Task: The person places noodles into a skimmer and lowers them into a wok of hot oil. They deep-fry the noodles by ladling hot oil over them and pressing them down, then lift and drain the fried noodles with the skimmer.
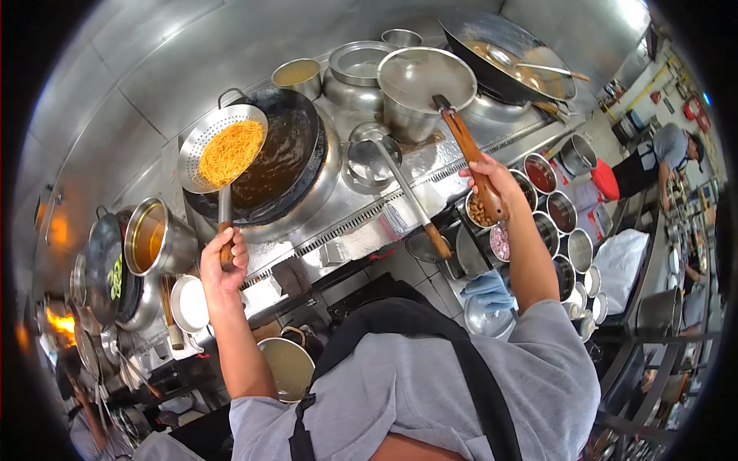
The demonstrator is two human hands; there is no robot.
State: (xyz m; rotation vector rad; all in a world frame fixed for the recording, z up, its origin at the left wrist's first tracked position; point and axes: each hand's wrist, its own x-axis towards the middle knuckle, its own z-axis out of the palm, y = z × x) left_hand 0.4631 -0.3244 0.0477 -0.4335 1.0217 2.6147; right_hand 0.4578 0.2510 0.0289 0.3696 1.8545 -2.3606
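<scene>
My left hand (224, 261) is wrapped round the wooden handle of a perforated strainer (195, 144). A heap of thin golden fried noodles (231, 154) lies in it. The strainer is above a black wok (284, 165) of dark oil on the burner. My right hand (492, 184) grips the long wooden handle of a round fine-mesh skimmer (427, 81), whose head is over a steel pot (407, 119). Between my hands, a steel ladle (401, 180) lies with its bowl over a small pot and its wooden handle toward me.
A large wok (492, 46) holding brown liquid and a ladle stands at back right. Several steel ingredient containers (561, 211) are beside my right arm. At left are a pot of orange-brown liquid (150, 238), a white bowl (191, 303) and a flame (60, 323). Another person (669, 150) stands at far right.
</scene>
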